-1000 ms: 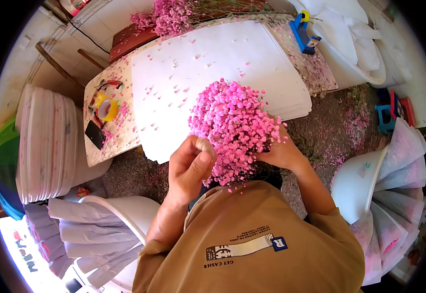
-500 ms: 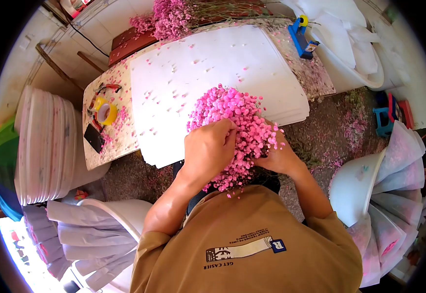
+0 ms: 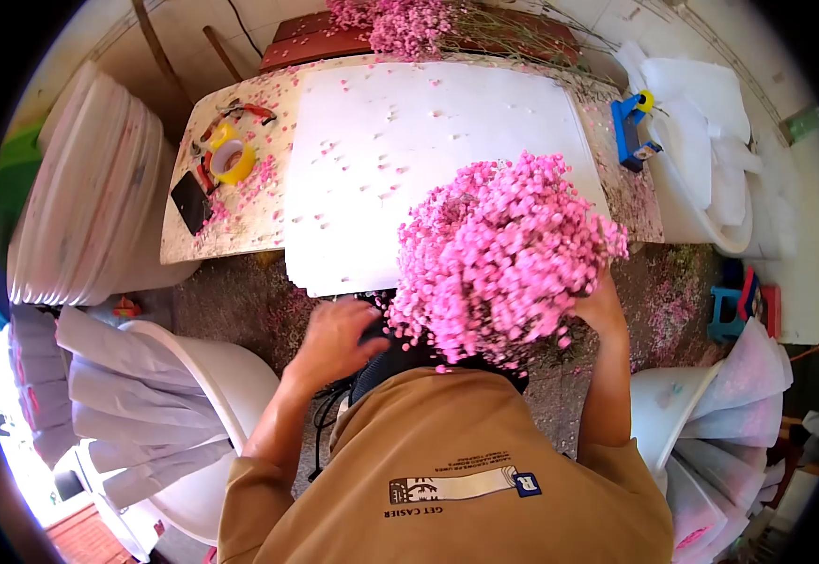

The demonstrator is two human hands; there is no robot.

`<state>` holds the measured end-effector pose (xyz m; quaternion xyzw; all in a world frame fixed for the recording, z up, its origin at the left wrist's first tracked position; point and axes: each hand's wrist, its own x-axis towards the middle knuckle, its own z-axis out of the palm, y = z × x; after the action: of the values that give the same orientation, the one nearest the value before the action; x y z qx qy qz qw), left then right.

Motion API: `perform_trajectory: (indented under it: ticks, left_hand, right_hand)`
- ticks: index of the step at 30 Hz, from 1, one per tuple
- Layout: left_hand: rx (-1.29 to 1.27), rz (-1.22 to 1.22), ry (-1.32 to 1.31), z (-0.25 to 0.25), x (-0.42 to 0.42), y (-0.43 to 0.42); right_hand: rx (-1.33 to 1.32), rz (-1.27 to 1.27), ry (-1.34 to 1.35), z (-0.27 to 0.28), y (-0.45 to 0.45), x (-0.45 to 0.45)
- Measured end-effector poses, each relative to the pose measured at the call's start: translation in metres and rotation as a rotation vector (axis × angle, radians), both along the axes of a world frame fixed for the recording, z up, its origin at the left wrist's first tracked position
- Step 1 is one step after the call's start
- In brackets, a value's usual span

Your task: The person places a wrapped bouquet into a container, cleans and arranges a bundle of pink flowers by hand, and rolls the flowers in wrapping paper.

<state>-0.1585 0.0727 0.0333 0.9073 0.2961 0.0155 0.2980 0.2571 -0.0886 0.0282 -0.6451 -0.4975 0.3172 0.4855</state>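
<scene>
Bunch: I see the big bunch of pink baby's breath [image 3: 508,258] up in front of the brown shirt [image 3: 475,423], over the near edge of the white paper sheets [image 3: 353,211]
Loose heads: I think more tiny blooms could drop off if the bunch gets shaken or squeezed too hard, as lots of bits lie on the paper
Grip: I think the bunch could tip or slide apart if the right hand [image 3: 601,305] goes slack, as I see no other hand on it
Side blooms: they could get squashed if the left hand [image 3: 334,340] bumps in fast; it is blurry, so I guess it is moving
Left hand: low and just beside the bunch, palm side down, thumb a bit away from the fingers; it is open and I see nothing in it
Right hand: at the right side of the bunch, arm bent up from the elbow; it looks closed round the bunch, but the flowers hide most of its fingers, so I can't tell just how they wrap
Table: tape roll [image 3: 232,163] and black phone [image 3: 190,202] on the left, blue tape holder [image 3: 628,136] on the right, well apart from both hands
</scene>
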Motion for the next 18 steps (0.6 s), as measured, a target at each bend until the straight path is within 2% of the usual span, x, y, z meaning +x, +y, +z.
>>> perform_trajectory:
  ticks: [2, 3, 4, 6, 7, 8, 10, 11, 12, 13, 14, 16, 17, 18]
  left_hand:
    - [-0.249, -0.046, 0.029, -0.025, 0.019, -0.006]
    - [-0.292, -0.053, -0.002, -0.029, 0.03, -0.01]
    - [-0.409, -0.058, -0.055, -0.027, 0.043, -0.011]
    - [-0.813, -0.153, -0.336, -0.031, 0.062, -0.014]
    - [-0.703, -0.177, -0.409, -0.045, 0.071, -0.015]
    - [-0.596, -0.199, -0.477, -0.05, 0.08, -0.016]
    - [-0.537, -0.183, -0.439, -0.052, 0.093, -0.018]
    - [-0.682, -0.122, -0.521, -0.046, 0.098, -0.019]
    - [-0.827, -0.061, -0.601, -0.043, 0.101, -0.019]
    - [-0.82, -0.09, -0.645, -0.044, 0.102, -0.02]
    - [-0.826, -0.119, -0.659, -0.04, 0.108, -0.02]
    - [-0.848, -0.089, -0.691, -0.024, 0.118, -0.026]
    - [-0.883, -0.073, -0.708, -0.016, 0.123, -0.029]
    - [-0.79, -0.122, -0.717, -0.006, 0.13, -0.028]
  right_hand:
    - [-0.078, -0.058, 0.09, -0.01, 0.01, 0.008]
    - [-0.122, -0.079, 0.216, -0.021, 0.011, 0.014]
    - [-0.185, -0.057, 0.151, -0.022, 0.016, 0.014]
    - [-0.339, 0.019, -0.032, -0.017, 0.025, 0.011]
    - [-0.26, 0.011, 0.048, -0.017, 0.027, 0.002]
    - [-0.194, 0.057, 0.024, -0.022, 0.027, 0.002]
    - [-0.205, 0.086, -0.112, -0.02, 0.016, 0.001]
    - [-0.206, 0.086, -0.117, -0.016, 0.013, -0.001]
    - [-0.25, -0.027, 0.045, -0.01, 0.008, -0.003]
    - [-0.291, -0.14, 0.204, 0.001, 0.005, -0.006]
    - [-0.29, -0.14, 0.195, 0.013, -0.003, -0.009]
    - [-0.172, -0.161, 0.008, 0.045, -0.016, -0.005]
    - [-0.111, -0.138, -0.14, 0.061, -0.02, 0.002]
    - [-0.049, -0.024, -0.392, 0.076, -0.026, 0.021]
